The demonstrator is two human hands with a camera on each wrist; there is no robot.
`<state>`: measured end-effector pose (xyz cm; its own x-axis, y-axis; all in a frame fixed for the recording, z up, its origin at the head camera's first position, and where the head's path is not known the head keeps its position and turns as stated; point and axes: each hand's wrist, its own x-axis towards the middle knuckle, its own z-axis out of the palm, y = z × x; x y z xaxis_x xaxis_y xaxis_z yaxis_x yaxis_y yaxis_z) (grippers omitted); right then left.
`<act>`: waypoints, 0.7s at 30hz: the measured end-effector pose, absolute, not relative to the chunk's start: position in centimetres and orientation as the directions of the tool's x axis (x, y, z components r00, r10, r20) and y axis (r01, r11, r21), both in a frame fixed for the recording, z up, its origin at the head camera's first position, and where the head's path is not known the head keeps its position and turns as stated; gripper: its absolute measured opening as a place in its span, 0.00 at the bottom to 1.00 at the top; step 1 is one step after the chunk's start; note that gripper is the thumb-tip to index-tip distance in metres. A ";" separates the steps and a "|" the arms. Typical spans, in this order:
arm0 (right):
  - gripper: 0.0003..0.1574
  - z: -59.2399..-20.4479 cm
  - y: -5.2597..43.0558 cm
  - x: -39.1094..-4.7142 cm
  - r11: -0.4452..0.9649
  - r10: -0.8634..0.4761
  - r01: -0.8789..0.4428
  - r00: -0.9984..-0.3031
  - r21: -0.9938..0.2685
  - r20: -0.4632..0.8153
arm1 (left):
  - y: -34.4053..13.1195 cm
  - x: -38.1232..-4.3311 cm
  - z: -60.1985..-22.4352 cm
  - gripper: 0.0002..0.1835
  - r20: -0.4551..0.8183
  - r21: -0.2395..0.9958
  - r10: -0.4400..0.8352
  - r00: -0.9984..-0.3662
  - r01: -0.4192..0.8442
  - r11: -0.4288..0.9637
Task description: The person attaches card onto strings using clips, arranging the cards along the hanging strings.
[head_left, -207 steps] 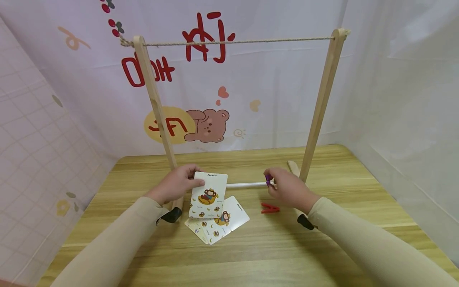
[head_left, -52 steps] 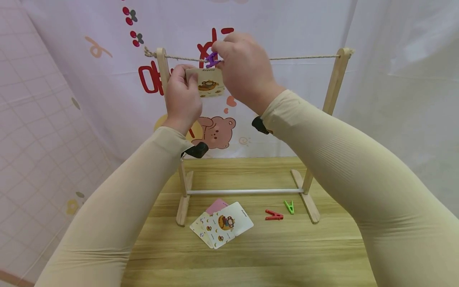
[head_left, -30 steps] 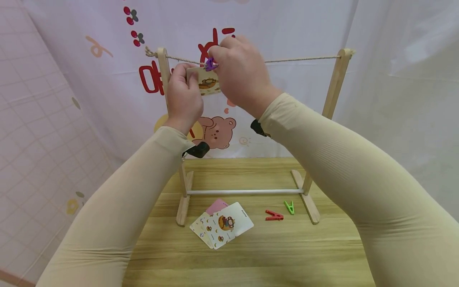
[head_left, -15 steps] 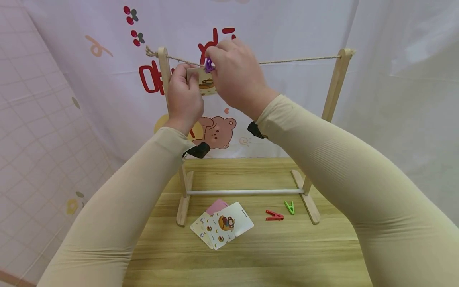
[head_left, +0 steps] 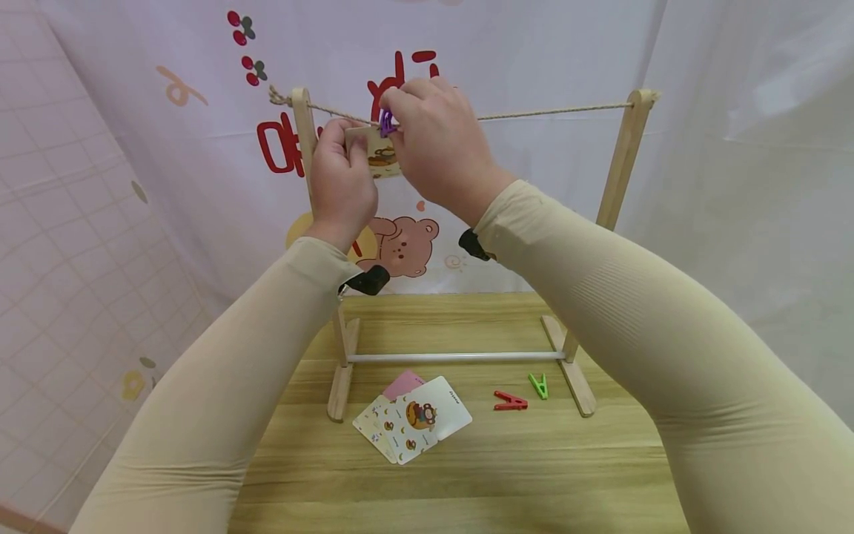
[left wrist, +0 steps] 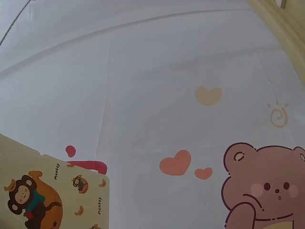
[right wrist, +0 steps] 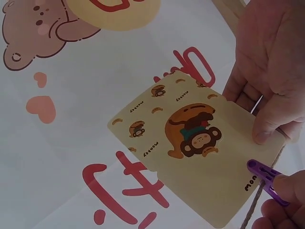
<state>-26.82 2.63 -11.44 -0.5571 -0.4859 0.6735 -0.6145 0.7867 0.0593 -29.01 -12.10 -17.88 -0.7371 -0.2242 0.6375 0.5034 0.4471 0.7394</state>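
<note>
My left hand (head_left: 343,185) pinches a cream monkey card (right wrist: 224,157) by its upper left corner, thumb on the printed face, just under the twine line (head_left: 560,111). My right hand (head_left: 443,144) squeezes a purple clothespin (right wrist: 267,181) between thumb and fingers. In the right wrist view, one prong of the clothespin lies over the printed face near the card's top edge, where the twine runs. The twine dips at this spot. Part of the card hangs behind my right hand in the head view; its lower part shows in the left wrist view.
On the wooden table (head_left: 454,489) lie a second monkey card (head_left: 440,411), a cream card (head_left: 375,430) and a pink card (head_left: 403,382), overlapping. A red clothespin (head_left: 510,401) and a green clothespin (head_left: 539,386) are to their right. Wooden posts (head_left: 623,163) hold the twine; a white bar (head_left: 460,357) joins them below.
Both hands have risen from the table to the twine with the card and purple clothespin. Lately the clothespin has come down and left onto the card's top edge, and the twine sags more.
</note>
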 end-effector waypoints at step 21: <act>0.16 -12.0 2.9 -27.2 0.759 -0.487 -0.649 -0.512 0.052 0.708 | -12.1 -29.0 -17.9 0.15 0.645 0.735 -0.223 -0.731 0.513 0.443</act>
